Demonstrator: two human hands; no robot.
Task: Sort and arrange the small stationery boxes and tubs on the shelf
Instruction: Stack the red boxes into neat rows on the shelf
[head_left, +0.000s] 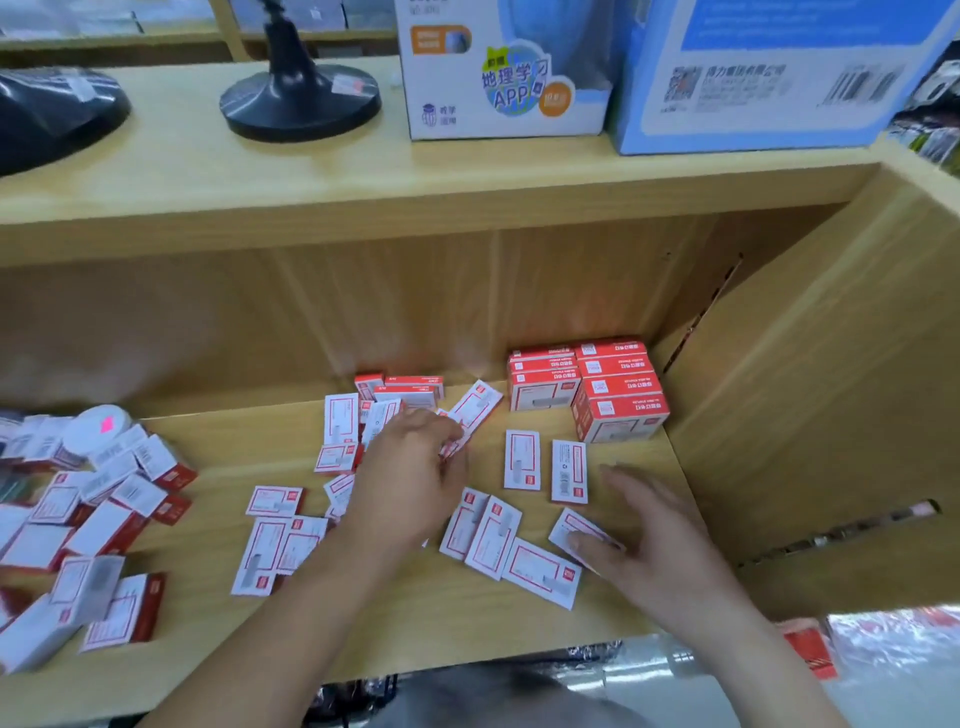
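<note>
Several small red-and-white stationery boxes lie scattered on the wooden shelf (405, 613). A neat stack of the same boxes (587, 387) stands in the back right corner. My left hand (410, 473) reaches into the middle of the scatter, and its fingers pinch one small box (451, 447). My right hand (649, 535) lies flat with straight fingers, the fingertips touching a loose box (574, 527) at the front right. A heap of larger white-and-red boxes (98, 514) fills the left side, with a round white tub (98, 426) behind it.
The shelf's right wall (810, 415) and back panel (363, 312) close in the bay. On the upper shelf stand two black lamp bases (298, 101), a white carton (498, 78) and a blue carton (769, 78). Wrapped goods lie below the front edge.
</note>
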